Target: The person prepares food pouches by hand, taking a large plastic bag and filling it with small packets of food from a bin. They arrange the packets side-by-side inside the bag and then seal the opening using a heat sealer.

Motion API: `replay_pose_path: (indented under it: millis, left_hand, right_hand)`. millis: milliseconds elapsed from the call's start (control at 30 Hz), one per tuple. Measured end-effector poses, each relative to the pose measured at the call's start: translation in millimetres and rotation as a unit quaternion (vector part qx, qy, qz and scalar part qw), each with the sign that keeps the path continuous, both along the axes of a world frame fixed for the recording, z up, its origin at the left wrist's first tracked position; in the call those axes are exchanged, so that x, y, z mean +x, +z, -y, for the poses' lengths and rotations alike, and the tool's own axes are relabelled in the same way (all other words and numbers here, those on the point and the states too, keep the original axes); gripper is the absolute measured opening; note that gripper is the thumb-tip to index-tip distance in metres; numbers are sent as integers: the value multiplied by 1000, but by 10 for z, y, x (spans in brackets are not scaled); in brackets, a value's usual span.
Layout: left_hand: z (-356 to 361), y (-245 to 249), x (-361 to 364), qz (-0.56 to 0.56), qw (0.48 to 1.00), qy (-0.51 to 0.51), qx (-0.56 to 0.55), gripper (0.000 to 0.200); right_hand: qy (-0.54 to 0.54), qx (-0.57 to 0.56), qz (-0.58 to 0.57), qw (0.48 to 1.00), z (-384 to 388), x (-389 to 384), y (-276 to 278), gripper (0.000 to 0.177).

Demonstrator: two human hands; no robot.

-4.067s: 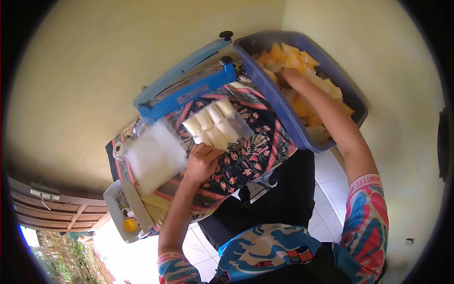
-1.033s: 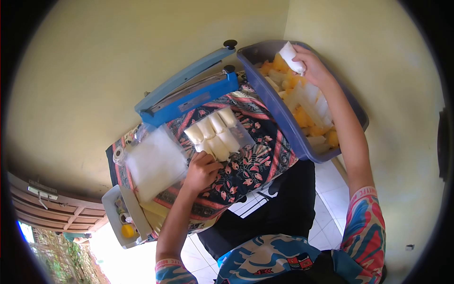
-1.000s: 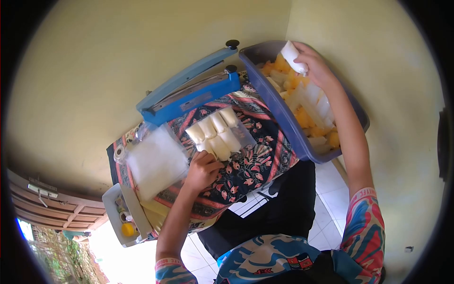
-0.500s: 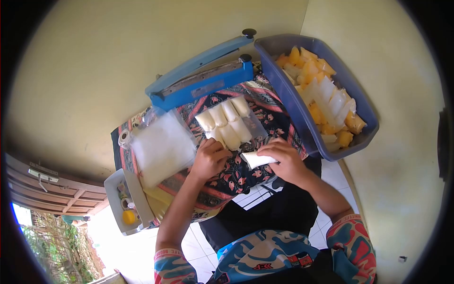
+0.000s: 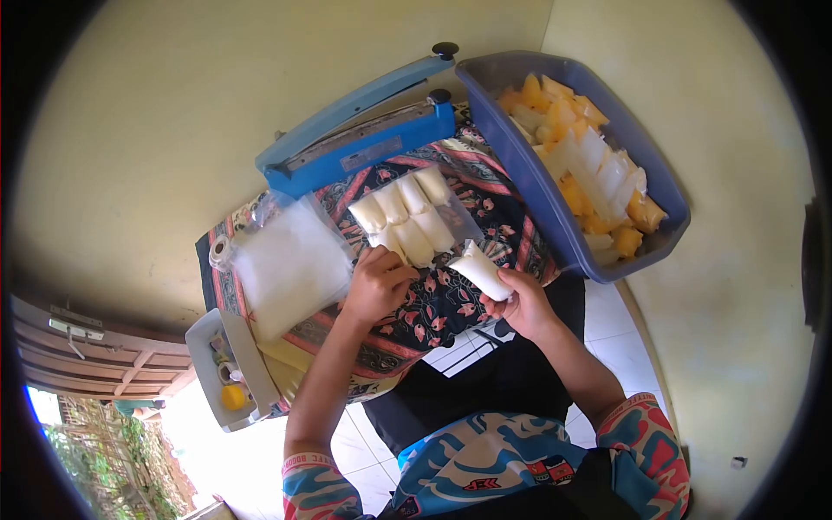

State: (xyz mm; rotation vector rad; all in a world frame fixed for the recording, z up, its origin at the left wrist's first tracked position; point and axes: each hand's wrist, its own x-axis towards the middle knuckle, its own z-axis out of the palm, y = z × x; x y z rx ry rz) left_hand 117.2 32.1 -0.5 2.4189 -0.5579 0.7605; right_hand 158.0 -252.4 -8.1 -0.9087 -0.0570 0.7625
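Observation:
A clear plastic bag (image 5: 466, 224) lies on the patterned cloth, with several white filled packets (image 5: 418, 238) inside in two rows. My left hand (image 5: 381, 282) is at the bag's near left corner. Its fingers are curled and closed on the bag's edge, partly covering one packet. In my right hand (image 5: 523, 305) is a single white filled packet (image 5: 482, 270), gripped at its lower end between thumb and fingers. The packet is tilted, its upper end pointing toward the bag and apart from it.
A blue impulse sealer (image 5: 364, 154) stands behind with its arm raised. To the right is a blue-grey tub (image 5: 568, 230) full of yellow and white packets. Flat clear bags (image 5: 290, 269) are stacked left, near a tape roll (image 5: 220, 251) and a grey box (image 5: 203, 355).
My right hand has turned the packet from lying nearly flat to tilted up, and now grips it lower down. My left hand stays at the bag's corner. The whole view has shifted slightly.

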Motion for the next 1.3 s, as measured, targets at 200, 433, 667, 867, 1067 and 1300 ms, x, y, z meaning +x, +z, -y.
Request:
replay_pose_path:
  millis: [200,433,667,867,1067,1300]
  left_hand:
    - [-2,-15,1,2,1000,-2,-2,19]
    - [2,-4,-8,3,1000,-2,-3,19]
    - [-16,-29,-6,8,1000,-2,-5,19]
    - [-17,-7,-9,7,1000,-5,-4,20]
    - [-1,30,-12,27,1000,3,-1,18]
    - [-5,12,-10,26,1000,5,3,18]
  right_hand:
    - [23,13,-21,999,1,-48,-9,38]
    - [51,-43,-18,998,-104,-51,-38,32]
    - [-28,-246,259,934,-256,-75,2,40]
    - [-124,-308,465,821,-353,-79,-95,39]
    - [-183,-331,540,752,-417,-51,-54,36]
    - [-230,-351,577,701,-460,94,-21,36]
